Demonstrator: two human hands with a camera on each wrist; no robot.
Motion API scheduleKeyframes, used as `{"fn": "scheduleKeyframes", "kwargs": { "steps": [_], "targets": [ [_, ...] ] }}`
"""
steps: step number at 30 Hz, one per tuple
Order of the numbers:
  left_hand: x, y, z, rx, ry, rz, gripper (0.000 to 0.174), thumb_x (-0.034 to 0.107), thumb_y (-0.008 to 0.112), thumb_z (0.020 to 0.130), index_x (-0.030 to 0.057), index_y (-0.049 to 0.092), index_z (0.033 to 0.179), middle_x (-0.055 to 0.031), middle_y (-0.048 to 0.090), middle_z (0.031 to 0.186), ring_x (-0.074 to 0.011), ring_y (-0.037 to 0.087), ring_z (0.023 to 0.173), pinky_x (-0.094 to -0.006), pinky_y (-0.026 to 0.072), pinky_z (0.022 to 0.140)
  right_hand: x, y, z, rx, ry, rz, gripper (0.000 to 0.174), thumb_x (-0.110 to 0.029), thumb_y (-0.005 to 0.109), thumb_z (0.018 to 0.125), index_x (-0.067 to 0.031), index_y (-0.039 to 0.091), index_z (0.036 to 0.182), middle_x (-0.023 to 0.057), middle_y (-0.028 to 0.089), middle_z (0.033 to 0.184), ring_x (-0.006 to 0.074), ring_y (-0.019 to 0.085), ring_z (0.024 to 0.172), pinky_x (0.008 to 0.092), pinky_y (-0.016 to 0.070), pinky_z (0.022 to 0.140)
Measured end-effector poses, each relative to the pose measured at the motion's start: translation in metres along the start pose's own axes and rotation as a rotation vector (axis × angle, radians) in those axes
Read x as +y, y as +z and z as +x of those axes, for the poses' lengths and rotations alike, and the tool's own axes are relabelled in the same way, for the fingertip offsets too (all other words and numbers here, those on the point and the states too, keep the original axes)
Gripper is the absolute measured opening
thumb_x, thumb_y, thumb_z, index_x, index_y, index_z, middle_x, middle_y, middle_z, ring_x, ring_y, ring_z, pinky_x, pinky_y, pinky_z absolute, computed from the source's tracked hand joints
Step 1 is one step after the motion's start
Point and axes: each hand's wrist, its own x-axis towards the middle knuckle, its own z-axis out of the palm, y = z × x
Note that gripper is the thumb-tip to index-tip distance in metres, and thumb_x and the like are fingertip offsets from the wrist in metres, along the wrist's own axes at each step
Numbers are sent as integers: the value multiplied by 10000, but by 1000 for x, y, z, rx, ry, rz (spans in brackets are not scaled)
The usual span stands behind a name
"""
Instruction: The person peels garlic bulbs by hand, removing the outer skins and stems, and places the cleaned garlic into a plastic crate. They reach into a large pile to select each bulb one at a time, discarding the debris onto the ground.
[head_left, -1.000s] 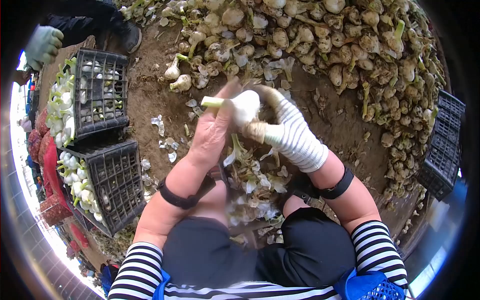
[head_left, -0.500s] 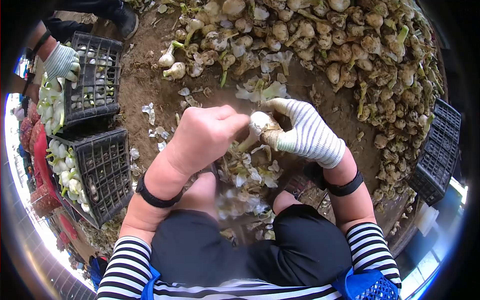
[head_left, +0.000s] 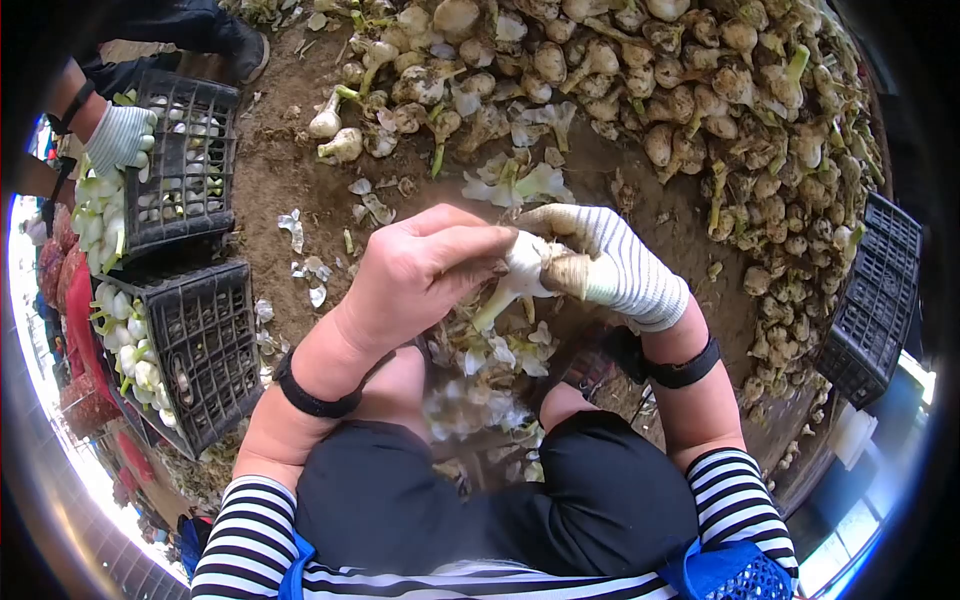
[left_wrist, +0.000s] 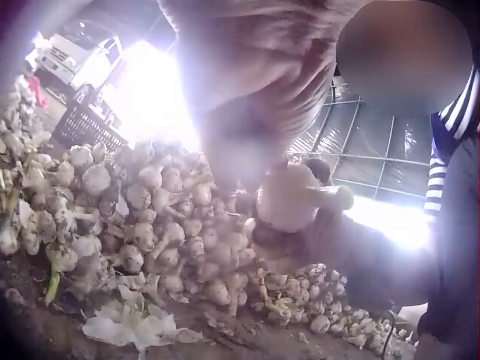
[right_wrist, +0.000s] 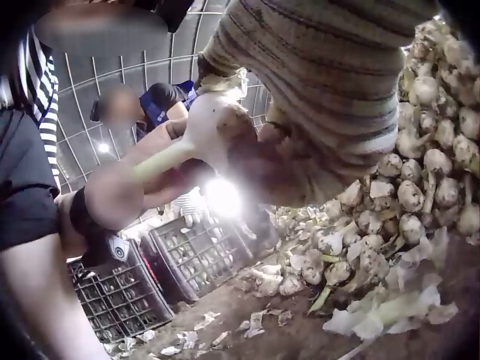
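Note:
Over the lap in the head view is a white garlic bulb (head_left: 525,268), its pale green stem slanting down to the left. My right hand (head_left: 628,268), in a striped knit glove with bare, dirty fingertips, grips the bulb from the right. The bare left hand (head_left: 425,258) pinches at its upper left side with bent fingers and thumb. In the left wrist view the bulb (left_wrist: 289,199) looks smooth and white, its stem pointing right. Brownish marks show on the bulb (right_wrist: 214,127) in the right wrist view, close by the gloved fingers.
A large heap of unpeeled garlic (head_left: 690,100) covers the ground ahead and right. Two black crates (head_left: 205,350) of cleaned garlic stand at left, where another person's gloved hand (head_left: 118,138) reaches in. Peeled skins (head_left: 515,182) lie on the soil. A black crate (head_left: 875,300) is at right.
The bulb turned from its stem pointing left to pointing down-left. My left hand left the stem and moved round to the bulb's side. The other person's hand came to the crate.

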Motion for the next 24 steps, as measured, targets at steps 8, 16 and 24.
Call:
{"fn": "scheduleKeyframes", "kwargs": {
  "steps": [8, 16, 24],
  "targets": [
    [6, 7, 4, -78, 90, 217, 211, -53, 642, 646, 7, 619, 847, -106, 614, 755, -209, 611, 665, -276, 497, 577, 2, 0, -1, -54, 106, -62, 489, -286, 643, 749, 75, 571, 1071, 102, 627, 913, 130, 567, 846, 274, 464, 776],
    [-7, 9, -4, -34, -828, -969, 543, 307, 677, 817, -13, 478, 1208, -55, 591, 1039, -102, 552, 959, -263, 456, 840, 5, 13, 4, 32, -269, 56, 576, -161, 709, 692, 3, 496, 1201, 72, 567, 1095, 130, 525, 985, 284, 440, 852],
    [-4, 18, -7, 124, -614, -554, 558, 20, 736, 650, 13, 471, 1142, -68, 605, 1005, -134, 582, 959, -272, 471, 857, 10, 29, 5, 325, -572, -326, 463, -62, 683, 715, -49, 534, 1154, 86, 584, 1031, 180, 584, 917, 297, 495, 736]
  ]
}}
